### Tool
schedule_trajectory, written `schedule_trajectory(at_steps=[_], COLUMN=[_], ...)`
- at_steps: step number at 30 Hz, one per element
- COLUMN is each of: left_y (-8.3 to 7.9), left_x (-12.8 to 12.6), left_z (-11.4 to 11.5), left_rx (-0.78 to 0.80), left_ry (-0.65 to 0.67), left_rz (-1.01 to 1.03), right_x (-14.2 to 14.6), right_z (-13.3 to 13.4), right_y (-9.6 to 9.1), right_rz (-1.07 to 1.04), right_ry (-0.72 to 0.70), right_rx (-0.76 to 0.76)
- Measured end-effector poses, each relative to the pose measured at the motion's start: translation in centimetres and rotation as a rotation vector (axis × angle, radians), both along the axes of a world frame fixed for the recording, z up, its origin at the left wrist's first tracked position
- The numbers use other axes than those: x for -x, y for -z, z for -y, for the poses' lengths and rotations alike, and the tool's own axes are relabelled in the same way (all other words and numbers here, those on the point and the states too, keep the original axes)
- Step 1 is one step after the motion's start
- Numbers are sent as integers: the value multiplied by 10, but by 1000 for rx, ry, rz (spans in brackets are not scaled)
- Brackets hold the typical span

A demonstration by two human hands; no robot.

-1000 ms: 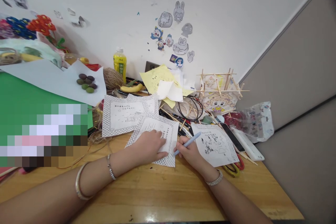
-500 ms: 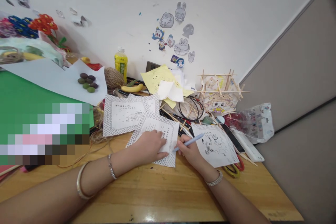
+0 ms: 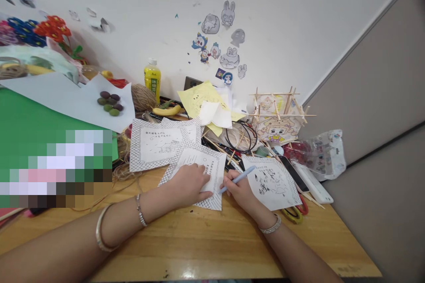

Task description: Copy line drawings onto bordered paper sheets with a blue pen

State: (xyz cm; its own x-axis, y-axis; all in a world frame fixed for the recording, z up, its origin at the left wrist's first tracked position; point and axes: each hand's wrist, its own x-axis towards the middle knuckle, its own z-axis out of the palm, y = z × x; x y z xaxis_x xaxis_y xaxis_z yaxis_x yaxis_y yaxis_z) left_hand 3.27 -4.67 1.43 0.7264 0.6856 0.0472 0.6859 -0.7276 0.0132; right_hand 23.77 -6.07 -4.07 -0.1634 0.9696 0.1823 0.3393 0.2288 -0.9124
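Note:
My left hand lies flat with its fingers spread on a white paper that bears ink drawing, handwriting and a cross-hatched border. In my right hand is a light blue pen, its tip at the right edge of that paper. Partly beneath the paper's upper left lies a second bordered drawing. To the right of my right hand rests another drawing, with dark brush-like marks and the same kind of border.
Behind the papers are a yellow bottle, a banana, yellow paper and a stick lantern. At right lie scissors, a phone and a plastic bag. Green board is at left.
The pen has tilted slightly in my right hand and its upper end sits a little lower. My left hand stays in place on the paper.

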Motion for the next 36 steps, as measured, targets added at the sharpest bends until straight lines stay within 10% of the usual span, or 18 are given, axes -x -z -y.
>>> schedule_trajectory(at_steps=[36], left_y=[1], left_x=[-1], left_z=[1], left_rx=[-42], left_ry=[48], left_rz=[15], right_x=[-1], right_z=[2], right_y=[1], right_rz=[62], right_ry=[25], right_rx=[-48])
